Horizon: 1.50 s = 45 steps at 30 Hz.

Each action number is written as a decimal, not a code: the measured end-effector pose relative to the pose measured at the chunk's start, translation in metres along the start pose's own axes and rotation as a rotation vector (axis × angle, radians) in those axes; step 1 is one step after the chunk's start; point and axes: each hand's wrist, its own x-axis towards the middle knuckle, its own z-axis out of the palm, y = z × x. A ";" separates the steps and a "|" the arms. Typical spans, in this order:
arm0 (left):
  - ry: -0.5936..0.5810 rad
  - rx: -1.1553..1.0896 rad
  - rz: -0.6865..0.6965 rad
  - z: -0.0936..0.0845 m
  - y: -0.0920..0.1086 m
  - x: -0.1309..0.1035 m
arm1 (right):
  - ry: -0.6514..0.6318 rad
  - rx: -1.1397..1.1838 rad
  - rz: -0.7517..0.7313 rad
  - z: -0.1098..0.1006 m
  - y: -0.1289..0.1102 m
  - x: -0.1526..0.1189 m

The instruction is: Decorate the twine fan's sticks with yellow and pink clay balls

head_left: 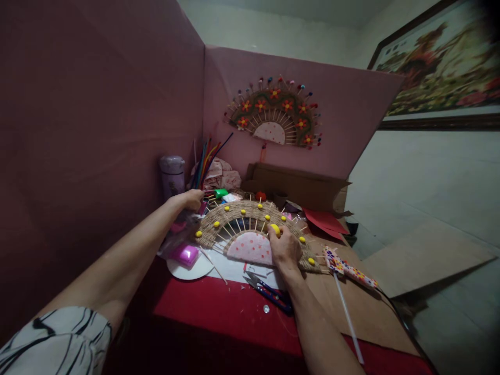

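My right hand (287,249) is closed, with a yellow lump of soft clay (275,229) pinched between thumb and forefinger. It hovers over the right part of a half-round fan (234,225) wound with brown twine on thin sticks. Small yellow clay dots are spaced along the twine band. At the fan's centre sits a pale half-circle with red dots (250,248). My left hand (192,199) reaches past the fan's left side, among packets and plastic bags; its fingers are curled, and what they hold is hidden. Close to it lies a green packet (221,192).
Blue-handled snips (271,296) lie on the red cloth (219,307) before the fan. A magenta packet (186,255) rests on a white disc at left. A glue gun (349,268) with a glue stick lies at right. A finished flowered fan (273,112) hangs behind.
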 end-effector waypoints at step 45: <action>-0.028 -1.646 -0.005 0.015 0.030 -0.112 | -0.009 0.006 -0.016 0.001 -0.001 -0.002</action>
